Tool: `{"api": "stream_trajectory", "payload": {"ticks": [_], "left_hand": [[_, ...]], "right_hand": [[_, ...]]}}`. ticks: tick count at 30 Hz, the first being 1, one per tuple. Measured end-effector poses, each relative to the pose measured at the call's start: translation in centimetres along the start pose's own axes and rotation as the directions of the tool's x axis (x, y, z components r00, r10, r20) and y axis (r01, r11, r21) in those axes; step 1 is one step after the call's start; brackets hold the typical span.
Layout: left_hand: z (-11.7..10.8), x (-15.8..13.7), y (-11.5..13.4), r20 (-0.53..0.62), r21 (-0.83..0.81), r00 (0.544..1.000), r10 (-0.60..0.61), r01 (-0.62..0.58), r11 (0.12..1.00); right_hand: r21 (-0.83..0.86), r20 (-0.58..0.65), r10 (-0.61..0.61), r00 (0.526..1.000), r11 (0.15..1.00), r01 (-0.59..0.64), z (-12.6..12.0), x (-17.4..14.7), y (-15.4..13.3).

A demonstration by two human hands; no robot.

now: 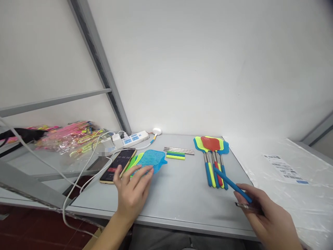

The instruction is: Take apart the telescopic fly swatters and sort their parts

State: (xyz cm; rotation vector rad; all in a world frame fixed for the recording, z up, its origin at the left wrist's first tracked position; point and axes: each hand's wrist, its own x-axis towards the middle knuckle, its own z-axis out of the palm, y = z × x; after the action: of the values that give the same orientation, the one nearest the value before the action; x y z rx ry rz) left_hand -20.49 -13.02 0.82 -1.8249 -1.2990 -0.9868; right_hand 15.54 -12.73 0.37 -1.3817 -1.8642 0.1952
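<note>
My left hand (134,189) reaches over a small stack of fly swatter heads, its fingers spread and its fingertips at the near edge of the blue fly swatter head (152,159). Whether they touch it I cannot tell. Yellow-green fly swatter heads (134,161) show beneath. In my right hand (270,215) is a blue handle tube (231,183), pointing up and left; a short metal piece (241,205) also sticks out of this grip. Farther back lie several metal rods (179,150) and a few green, blue and yellow handle tubes (176,157). Several assembled fly swatters (214,163) lie fanned on the right.
A phone (118,166) running a timer lies left of the swatter heads. Behind it are a white power strip (135,138) and loose white cables (84,173). Bagged colourful items (75,137) fill the left shelf. White plastic wrapping (288,166) covers the right side.
</note>
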Motion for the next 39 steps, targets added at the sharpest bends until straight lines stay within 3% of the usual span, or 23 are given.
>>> {"api": "stream_trajectory", "payload": {"ticks": [3,7,11,14,18,21,23,25,26,28,30,32,35,39], "left_hand": [[0.6,0.5,3.4,0.070,-0.150,0.995,0.074,-0.063,0.987],[2.4,0.3,6.6,0.320,-0.295,0.933,0.164,-0.066,0.953],[3.1,0.2,6.8,0.569,-0.374,0.815,0.108,0.140,0.917],[2.6,0.5,6.4,0.647,-0.407,0.756,0.100,0.232,0.883],[2.0,0.6,6.6,0.576,-0.464,0.804,0.148,0.172,0.869],[2.0,0.2,6.6,0.518,-0.526,0.825,0.224,0.100,0.845],[2.0,-0.3,6.5,0.496,-0.532,0.841,0.215,0.098,0.841],[2.0,-0.6,6.3,0.491,-0.502,0.858,0.148,0.140,0.854],[2.0,-0.7,6.3,0.502,-0.483,0.856,0.122,0.160,0.861],[1.8,-0.8,6.2,0.545,-0.456,0.829,0.124,0.169,0.874],[1.8,-0.8,6.3,0.582,-0.437,0.798,0.158,0.143,0.888],[1.7,-0.8,6.4,0.594,-0.412,0.787,0.167,0.120,0.903],[1.8,-0.8,6.5,0.600,-0.382,0.786,0.149,0.118,0.916],[2.0,-0.8,6.5,0.602,-0.358,0.789,0.123,0.129,0.925]], "right_hand": [[0.010,-0.054,-0.023,0.998,1.000,0.023,0.2,-0.3,-0.4],[0.068,0.063,-0.166,0.984,0.984,0.162,0.6,-0.5,-0.7],[0.115,0.164,-0.225,0.960,0.971,0.208,1.2,-0.4,-0.4],[0.142,0.205,-0.299,0.932,0.951,0.274,1.8,-0.1,-0.9],[0.250,0.348,-0.372,0.861,0.921,0.297,2.7,1.3,-3.7],[0.413,0.510,-0.359,0.782,0.899,0.143,3.7,3.0,-6.6],[0.521,0.535,-0.318,0.783,0.853,-0.010,4.5,4.2,-8.2],[0.619,0.521,-0.207,0.828,0.759,-0.200,5.2,5.3,-9.4],[0.679,0.516,-0.143,0.845,0.669,-0.301,5.4,5.8,-9.8],[0.817,0.483,-0.037,0.875,0.378,-0.435,5.3,6.8,-10.3],[0.901,0.430,0.040,0.902,0.053,-0.431,4.8,7.8,-10.8],[0.922,0.377,0.117,0.919,-0.148,-0.359,4.4,8.5,-11.1],[0.921,0.353,0.190,0.916,-0.243,-0.305,4.7,8.7,-11.5],[0.917,0.365,0.192,0.911,-0.245,-0.315,6.2,7.8,-11.8]]}}
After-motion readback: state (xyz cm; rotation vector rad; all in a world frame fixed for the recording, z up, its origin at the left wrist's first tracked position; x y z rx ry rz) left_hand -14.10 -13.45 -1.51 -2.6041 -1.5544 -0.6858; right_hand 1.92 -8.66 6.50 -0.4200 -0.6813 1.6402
